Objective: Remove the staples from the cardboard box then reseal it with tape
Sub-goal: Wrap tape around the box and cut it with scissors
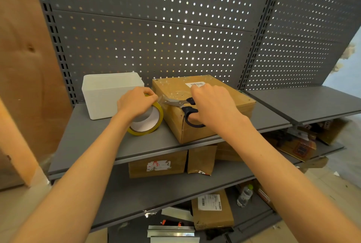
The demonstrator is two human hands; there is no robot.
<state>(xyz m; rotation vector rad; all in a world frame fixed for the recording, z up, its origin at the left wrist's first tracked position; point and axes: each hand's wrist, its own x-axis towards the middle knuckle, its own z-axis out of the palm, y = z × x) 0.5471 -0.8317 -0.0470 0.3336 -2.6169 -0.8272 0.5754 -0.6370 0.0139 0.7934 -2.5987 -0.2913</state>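
box (203, 105) shut, on shelf (97, 137), long axis running front-left to back-right | left hand (136, 102) grips tape (148, 119) just left of box | right hand (213, 105) holds scissors (180, 103), blades open, pointing left at tape strip | white tub (109, 96) behind tape, contents unseen

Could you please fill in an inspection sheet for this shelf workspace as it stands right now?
Surface: grey metal shelf, pegboard back.
Job's things: cardboard box on shelf; tape roll beside it, strip stretched to the box; scissors at the strip.
Clutter: white tub at left.
Grippers: left hand grips the tape roll; right hand holds the scissors.
Cables: nothing seen.
Surroundings: parcels and a bottle on lower shelves.
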